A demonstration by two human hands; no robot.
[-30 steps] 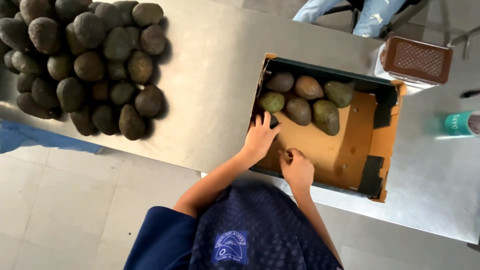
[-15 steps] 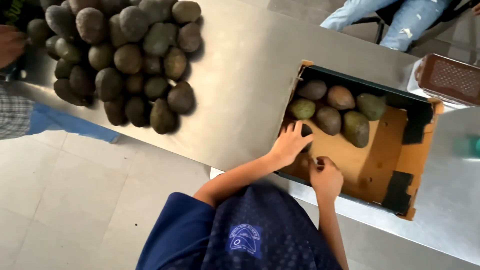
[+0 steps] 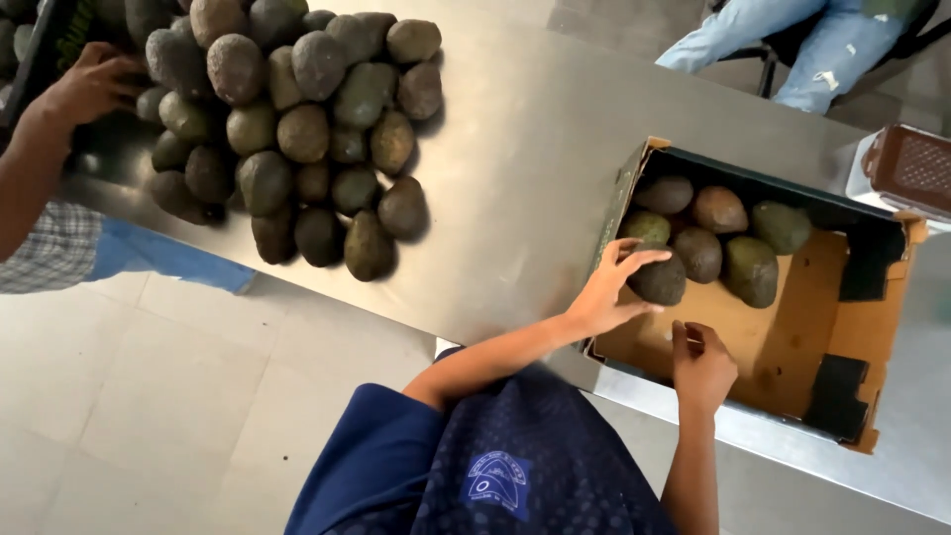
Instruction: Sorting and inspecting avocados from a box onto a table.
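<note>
- Left hand (image 3: 606,287) now cupped over a dark avocado (image 3: 659,280) in the cardboard box (image 3: 792,347) on the desk (image 3: 535,168); earlier it lay flat.
- Right hand (image 3: 701,365) loosely curled, holding nothing, at the box's near edge as before.

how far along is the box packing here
Early on. Done: six avocados already sit at the far end of the cardboard box. In hand: the left hand grips a seventh avocado at the box's near edge; the right hand rests inside, empty. Left: most of the box floor is bare, and a big pile of avocados waits on the metal table.
</note>
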